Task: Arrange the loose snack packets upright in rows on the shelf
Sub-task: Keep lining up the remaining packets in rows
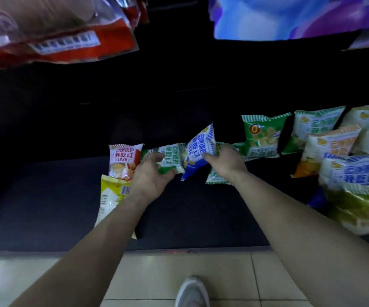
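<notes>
On the dark shelf my left hand grips a green-and-white packet, holding it upright beside a standing red packet. My right hand pinches a blue-and-white packet that leans tilted against the green one. A yellow packet lies flat in front of the red one, partly under my left forearm. Another green packet lies under my right wrist.
A loose heap of green, orange, blue and yellow packets fills the shelf's right side. Larger bags hang from the shelf above: a red one at left, a blue-purple one at right. Below is tiled floor and my shoe.
</notes>
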A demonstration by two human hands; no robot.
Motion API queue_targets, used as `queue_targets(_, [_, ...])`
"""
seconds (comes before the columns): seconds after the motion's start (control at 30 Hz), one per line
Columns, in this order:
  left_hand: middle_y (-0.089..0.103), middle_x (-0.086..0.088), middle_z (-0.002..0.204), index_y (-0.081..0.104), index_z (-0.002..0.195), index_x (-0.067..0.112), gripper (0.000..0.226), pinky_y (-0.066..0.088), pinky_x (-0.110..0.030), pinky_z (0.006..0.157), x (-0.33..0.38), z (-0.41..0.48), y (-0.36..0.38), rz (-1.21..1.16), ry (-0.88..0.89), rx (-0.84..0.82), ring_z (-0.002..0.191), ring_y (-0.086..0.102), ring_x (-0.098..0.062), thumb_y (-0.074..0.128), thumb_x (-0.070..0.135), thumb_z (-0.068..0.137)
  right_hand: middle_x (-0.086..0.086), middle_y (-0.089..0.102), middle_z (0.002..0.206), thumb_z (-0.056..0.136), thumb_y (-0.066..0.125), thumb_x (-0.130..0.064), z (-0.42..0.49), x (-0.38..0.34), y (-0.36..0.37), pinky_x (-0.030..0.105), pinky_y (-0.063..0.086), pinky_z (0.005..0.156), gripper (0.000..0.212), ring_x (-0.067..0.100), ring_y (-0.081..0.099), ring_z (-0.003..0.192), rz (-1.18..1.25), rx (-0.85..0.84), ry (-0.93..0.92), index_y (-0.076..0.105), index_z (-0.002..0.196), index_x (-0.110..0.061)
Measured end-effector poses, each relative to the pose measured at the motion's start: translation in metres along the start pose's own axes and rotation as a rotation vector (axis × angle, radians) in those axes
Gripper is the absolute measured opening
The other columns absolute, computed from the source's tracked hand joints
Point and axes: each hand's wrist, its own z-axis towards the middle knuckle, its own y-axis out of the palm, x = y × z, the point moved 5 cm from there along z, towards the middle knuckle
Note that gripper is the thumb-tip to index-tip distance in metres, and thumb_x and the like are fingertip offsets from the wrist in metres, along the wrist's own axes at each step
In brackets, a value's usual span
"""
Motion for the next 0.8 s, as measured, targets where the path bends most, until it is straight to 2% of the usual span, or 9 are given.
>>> queue_targets(0.13, [0.064,0.005,0.123,0.057,0.124,0.024,0.050,0.055,-0.035,0.092,-0.016,0.005,0.012,-0.104,-0.065,0.007,0.106,0.063,-0.014,0.078,0.037,0.081,0.017,0.061,0.118,0.084,0.063,-0.060,0.034,-0.006,0.022,0.034,0.047,0.069,0.070,0.034,0.060,0.105,0.055,0.074,0.110,0.049,0.125,-0.005])
queue_targets(0.23, [0.065,0.006,0.119,0.058,0.119,0.025,0.043,0.054,-0.037,0.093,-0.022,0.004,0.017,-0.175,-0.112,0.042,0.109,0.063,-0.014,0.077,0.037,0.082,0.013,0.064,0.109,0.081,0.067,-0.060,0.045,-0.008,0.027,0.034,0.048,0.065,0.067,0.030,0.062,0.093,0.074,0.122,0.148,0.052,0.118,-0.006])
queue_targets(0.37, [0.066,0.005,0.116,0.059,0.120,0.021,0.039,0.054,-0.036,0.094,-0.025,-0.002,0.020,-0.239,-0.131,0.056,0.107,0.064,-0.015,0.075,0.031,0.085,0.009,0.067,0.099,0.074,0.073,-0.065,0.050,-0.008,0.030,0.032,0.042,0.057,0.070,0.031,0.064,0.091,0.043,0.154,0.165,0.055,0.110,-0.008])
queue_targets(0.47, [0.065,0.007,0.117,0.059,0.120,0.023,0.039,0.054,-0.033,0.094,-0.027,-0.003,0.017,-0.258,-0.139,0.063,0.108,0.063,-0.013,0.074,0.032,0.085,0.007,0.068,0.087,0.072,0.080,-0.058,0.049,-0.009,0.026,0.027,0.038,0.049,0.056,0.025,0.064,0.073,0.074,0.156,0.177,0.062,0.094,-0.009])
queue_targets(0.53, [0.064,0.007,0.118,0.058,0.119,0.025,0.038,0.054,-0.034,0.094,-0.027,-0.004,0.016,-0.258,-0.141,0.056,0.108,0.063,-0.013,0.074,0.034,0.086,0.004,0.068,0.083,0.072,0.083,-0.051,0.045,-0.009,0.019,0.027,0.046,0.051,0.046,0.020,0.062,0.067,0.098,0.161,0.167,0.063,0.088,-0.012])
queue_targets(0.63, [0.063,0.006,0.117,0.057,0.116,0.029,0.035,0.054,-0.037,0.093,-0.023,-0.006,0.012,-0.257,-0.136,0.049,0.107,0.063,-0.014,0.074,0.034,0.085,-0.003,0.071,0.086,0.069,0.085,-0.048,0.033,-0.016,-0.003,0.031,0.056,0.061,0.042,0.018,0.067,0.072,0.096,0.187,0.075,0.065,0.092,-0.019])
queue_targets(0.73, [0.063,0.006,0.119,0.057,0.118,0.024,0.038,0.052,-0.030,0.090,-0.009,-0.010,0.002,-0.234,-0.099,0.053,0.106,0.062,-0.015,0.075,0.030,0.085,-0.008,0.070,0.092,0.069,0.086,-0.044,0.011,-0.030,-0.042,0.026,0.051,0.059,0.049,0.014,0.067,0.077,0.059,0.209,-0.070,0.061,0.106,-0.023])
queue_targets(0.8, [0.062,0.005,0.121,0.056,0.121,0.023,0.043,0.052,-0.030,0.091,0.007,-0.011,-0.004,-0.235,-0.063,0.038,0.108,0.061,-0.015,0.077,0.031,0.084,-0.010,0.069,0.102,0.067,0.088,-0.044,-0.007,-0.037,-0.072,0.031,0.055,0.072,0.063,0.013,0.067,0.086,0.024,0.213,-0.155,0.060,0.119,-0.023])
